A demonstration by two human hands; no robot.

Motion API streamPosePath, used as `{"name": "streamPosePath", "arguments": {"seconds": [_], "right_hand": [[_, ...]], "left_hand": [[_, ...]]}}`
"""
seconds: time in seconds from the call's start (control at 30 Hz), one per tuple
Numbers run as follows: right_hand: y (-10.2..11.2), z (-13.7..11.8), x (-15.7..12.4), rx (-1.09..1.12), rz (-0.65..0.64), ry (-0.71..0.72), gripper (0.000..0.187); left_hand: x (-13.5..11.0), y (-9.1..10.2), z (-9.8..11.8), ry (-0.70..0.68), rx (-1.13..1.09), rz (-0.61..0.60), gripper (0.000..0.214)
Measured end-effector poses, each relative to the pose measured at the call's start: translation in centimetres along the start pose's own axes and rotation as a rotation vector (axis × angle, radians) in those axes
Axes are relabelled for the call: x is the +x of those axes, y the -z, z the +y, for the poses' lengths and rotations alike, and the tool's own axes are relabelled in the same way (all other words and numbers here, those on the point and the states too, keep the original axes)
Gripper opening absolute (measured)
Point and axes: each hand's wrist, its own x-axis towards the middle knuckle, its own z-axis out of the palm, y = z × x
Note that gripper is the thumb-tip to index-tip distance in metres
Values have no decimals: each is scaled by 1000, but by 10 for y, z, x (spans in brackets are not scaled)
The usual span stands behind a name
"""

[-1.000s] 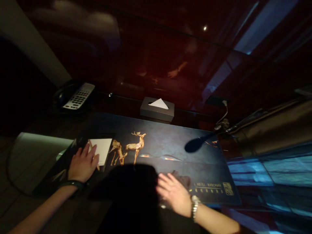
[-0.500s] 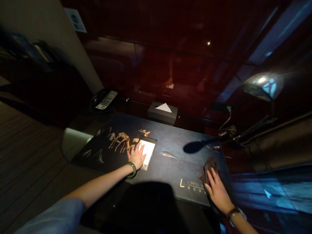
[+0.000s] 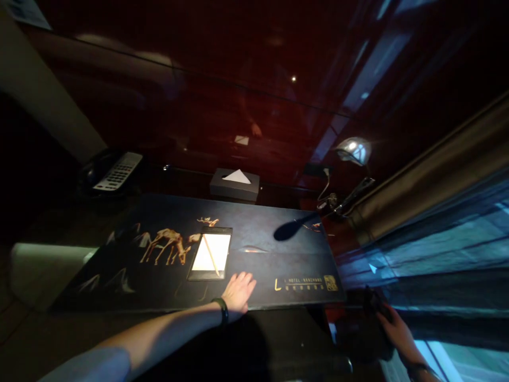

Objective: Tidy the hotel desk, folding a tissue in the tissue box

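Far left of the left hand: a pale rounded object (image 3: 47, 276) lies off the end of the mat, too dim to identify.

Behind and left of the left hand: a black desk telephone (image 3: 117, 172) with a pale keypad sits near the glossy red-brown wall panel (image 3: 178, 85).

Under the left hand: a dark blue desk mat (image 3: 254, 233) fills the desktop, with a gold deer print (image 3: 165, 246) toward its left end.

Just above the left hand: a white notepad (image 3: 220, 249) sits in a black holder (image 3: 209, 230) on the mat, a pencil (image 3: 210, 256) lying diagonally across the paper.

Left hand: the left hand (image 3: 238, 292) rests open and palm-down at the mat's front edge, grasping nothing, a black wristband (image 3: 222, 310) on its wrist.

Ahead of the left hand: a dark tissue box (image 3: 234, 185) stands behind the mat, a white tissue peak showing.

Between the hands: a gold hotel logo (image 3: 330, 283) marks the mat's right corner, while a desk lamp (image 3: 353, 151) and a cable (image 3: 326, 188) sit farther back.

Right hand: the right hand (image 3: 393, 331) is well right of the mat and below its edge, fingers (image 3: 397, 326) closed around a dark cloth (image 3: 374, 305).

Right of the right hand: a heavy curtain (image 3: 429, 170) runs along the window.
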Motion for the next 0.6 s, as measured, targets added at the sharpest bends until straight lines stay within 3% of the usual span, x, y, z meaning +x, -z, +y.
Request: {"name": "streamPosePath", "arguments": {"seconds": [0.1,0.2,0.33,0.43,0.6], "right_hand": [[16,4,-29,260,34,-171,56],[20,16,-48,381,48,-265,67],[15,28,-55,388,31,-233,68],[10,26,-34,340,-12,-118,69],[-21,36,40,113,126,238,57]], "left_hand": [[24,-3,17,-67,65,-43,70],[43,-3,45,-129,126,-94,79],[58,-2,77,-172,195,-144,84],[64,3,86,-158,204,-162,90],[75,26,73,132,41,-31,47]]}}
